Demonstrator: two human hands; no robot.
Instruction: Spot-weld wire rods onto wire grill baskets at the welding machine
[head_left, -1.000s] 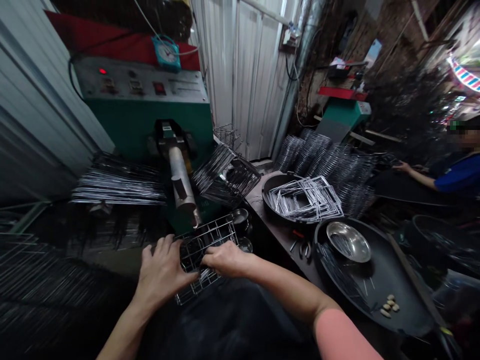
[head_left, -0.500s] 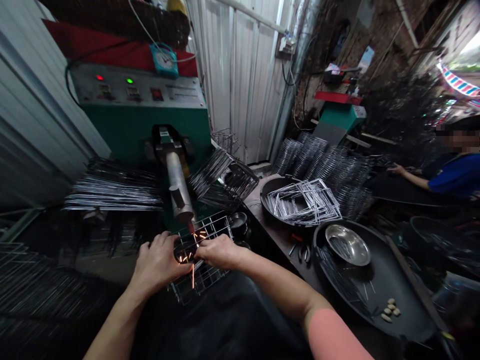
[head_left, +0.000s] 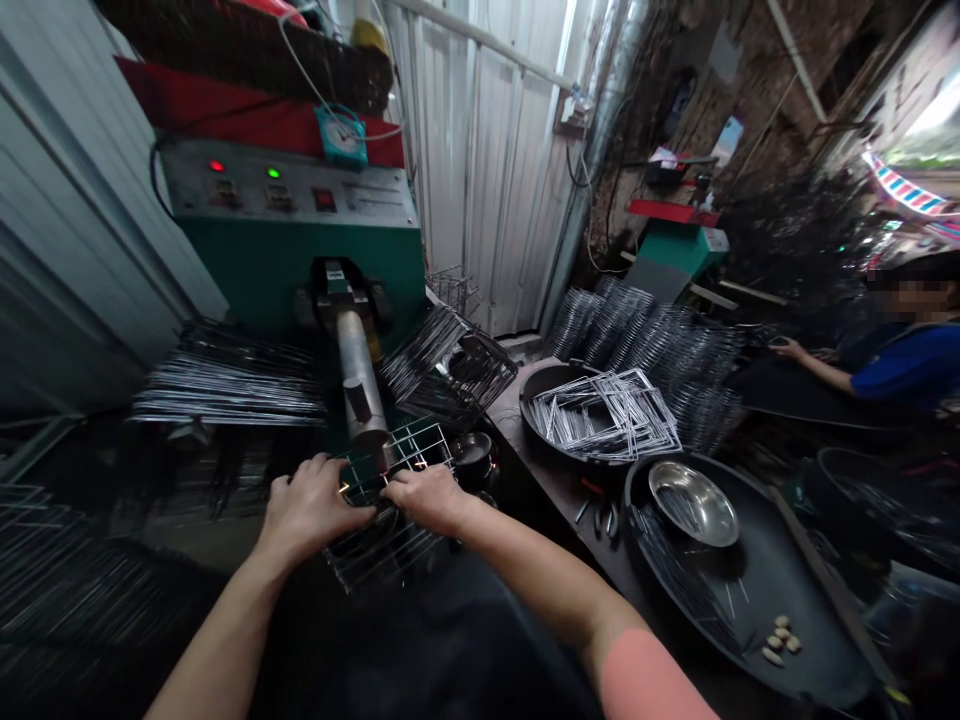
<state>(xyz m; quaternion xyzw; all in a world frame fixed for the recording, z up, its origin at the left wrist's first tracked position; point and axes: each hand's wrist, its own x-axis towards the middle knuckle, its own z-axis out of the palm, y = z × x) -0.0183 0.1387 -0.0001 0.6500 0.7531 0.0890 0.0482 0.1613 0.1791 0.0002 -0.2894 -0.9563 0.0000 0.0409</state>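
A wire basket of crossed metal rods sits under the electrode arm of a green spot welding machine. My left hand grips the basket's left side, thumb stretched toward the middle and fingers curled over the wires. On the other side my right hand is closed on the basket near the electrode tip, its fingertips pinched at the wires. Small sparks glow close to both hands. The exact wires under my fingers are hidden.
Right of the machine, a black pan holds wire frames. A larger black tray carries a steel bowl, thin rods and several pale pieces. Pliers lie nearby. Wire stacks stand left and behind. A person in blue works far right.
The bright sparks at the electrode have faded to a few small glints. Both hands and the basket have shifted slightly left, and the camera view has moved a little.
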